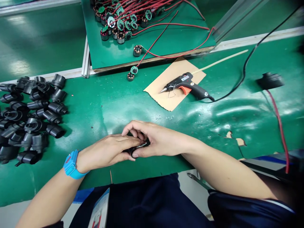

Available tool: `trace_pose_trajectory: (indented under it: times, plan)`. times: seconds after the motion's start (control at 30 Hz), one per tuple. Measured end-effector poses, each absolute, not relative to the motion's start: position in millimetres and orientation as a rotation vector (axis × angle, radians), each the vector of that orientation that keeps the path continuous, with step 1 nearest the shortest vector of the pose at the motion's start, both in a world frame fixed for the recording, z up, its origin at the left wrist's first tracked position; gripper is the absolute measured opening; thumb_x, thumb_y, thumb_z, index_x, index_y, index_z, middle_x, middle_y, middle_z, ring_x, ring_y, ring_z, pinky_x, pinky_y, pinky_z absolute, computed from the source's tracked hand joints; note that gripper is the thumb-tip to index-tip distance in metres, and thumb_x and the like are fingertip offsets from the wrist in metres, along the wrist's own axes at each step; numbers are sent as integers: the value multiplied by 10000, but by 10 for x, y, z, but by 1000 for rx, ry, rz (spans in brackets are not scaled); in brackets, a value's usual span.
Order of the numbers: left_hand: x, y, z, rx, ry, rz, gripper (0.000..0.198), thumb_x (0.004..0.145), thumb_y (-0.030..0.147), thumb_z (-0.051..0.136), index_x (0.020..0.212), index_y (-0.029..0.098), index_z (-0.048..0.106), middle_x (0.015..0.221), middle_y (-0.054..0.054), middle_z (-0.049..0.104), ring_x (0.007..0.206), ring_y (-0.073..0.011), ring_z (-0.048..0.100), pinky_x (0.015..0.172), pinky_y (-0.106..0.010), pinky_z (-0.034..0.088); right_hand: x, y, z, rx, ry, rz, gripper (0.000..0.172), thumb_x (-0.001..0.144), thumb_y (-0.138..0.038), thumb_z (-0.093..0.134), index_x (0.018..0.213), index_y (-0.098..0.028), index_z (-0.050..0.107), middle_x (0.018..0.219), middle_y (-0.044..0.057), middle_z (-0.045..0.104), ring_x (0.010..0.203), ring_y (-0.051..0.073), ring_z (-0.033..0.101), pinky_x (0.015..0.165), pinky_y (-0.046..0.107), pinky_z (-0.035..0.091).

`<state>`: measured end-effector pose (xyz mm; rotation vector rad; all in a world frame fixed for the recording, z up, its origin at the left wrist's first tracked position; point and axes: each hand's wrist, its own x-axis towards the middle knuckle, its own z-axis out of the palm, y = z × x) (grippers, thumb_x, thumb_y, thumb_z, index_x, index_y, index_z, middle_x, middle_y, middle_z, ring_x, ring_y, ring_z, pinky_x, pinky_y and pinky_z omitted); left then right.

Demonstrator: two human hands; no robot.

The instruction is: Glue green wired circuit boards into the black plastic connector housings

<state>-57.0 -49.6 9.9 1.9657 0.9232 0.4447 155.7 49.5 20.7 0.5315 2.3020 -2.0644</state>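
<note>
Close to the front edge of the green bench, both my hands close round one small black part [135,149], probably a plastic housing, mostly hidden by the fingers. My left hand [111,148], with a blue watch [71,164] on its wrist, grips it from the left. From the right, my right hand [152,137] holds it, thumb along the near side and fingers curled over the top. Beyond the hands, a black glue gun [190,85] with an orange trigger and a pale glue stick lies on a piece of cardboard [163,99].
Many black plastic housings [35,125] are heaped at the left. Small motors with green circuit boards [120,24] and red wires cover a raised green shelf [106,57]. One motor [130,76] lies below it. A black housing with a red wire [270,80] sits right, near the gun's black cable [244,68].
</note>
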Motion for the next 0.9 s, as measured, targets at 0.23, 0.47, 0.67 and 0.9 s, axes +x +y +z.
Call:
trace_pose_trajectory:
  times: [0.23, 0.47, 0.67, 0.9]
  plan:
    - [-539, -510, 67, 1984, 919, 458, 394, 1034, 422, 511, 1347, 202, 606, 1267, -95, 739, 1213, -241, 681, 1061, -361, 538, 1495, 357, 200, 670, 2408, -1966, 503, 717, -137, 770, 1165, -210, 555, 806, -62, 447, 763, 122, 474, 651, 248, 393]
    - [-574, -520, 151, 1944, 1069, 531, 264, 1048, 346, 508, 1271, 206, 531, 1205, -109, 676, 1076, -220, 664, 898, -331, 556, 1624, 525, 321, 757, 2690, -1961, 501, 820, -323, 807, 1253, -228, 573, 1047, 17, 627, 939, 164, 606, 814, 305, 515]
    - [-542, -576, 183, 1784, 1382, 831, 286, 918, 326, 720, 1089, 227, 513, 952, -6, 669, 798, -135, 647, 714, -234, 498, 2328, 1224, 369, 2028, 2937, -349, 405, 875, -400, 750, 1198, -177, 651, 1098, 135, 694, 1018, 270, 626, 872, 417, 452]
    - [-521, -615, 164, 1673, 1624, 935, 292, 883, 383, 743, 1070, 224, 585, 674, 73, 567, 531, -86, 465, 529, -216, 357, 2702, 1650, -7, 1965, 2661, -505, 285, 882, -525, 677, 886, -241, 701, 780, 55, 686, 646, 181, 553, 623, 333, 383]
